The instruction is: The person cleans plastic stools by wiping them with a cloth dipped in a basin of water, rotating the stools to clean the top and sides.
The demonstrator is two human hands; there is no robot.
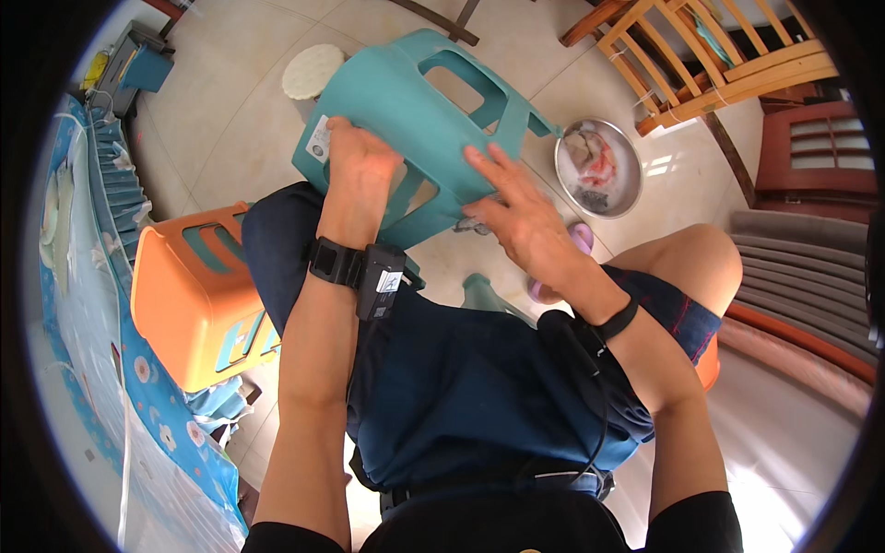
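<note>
A teal plastic stool (pixel 408 104) lies tilted on its side in front of me, above my knees, with cut-out openings in its sides. My left hand (pixel 361 155) grips its edge near a white label. My right hand (pixel 522 214) is at the stool's right side, fingers spread over the plastic, with a grey cloth (pixel 473 225) partly showing under it. The hand hides most of that cloth. To the right on the floor stands a round metal basin (pixel 637 181) of cloudy water with cloths in it.
An orange plastic stool (pixel 193 297) lies on its side at my left, beside a bed with a blue floral cover (pixel 148 366). Beyond the teal stool is a round cream-topped object (pixel 313 71). A wooden slatted frame (pixel 733 83) stands at the upper right.
</note>
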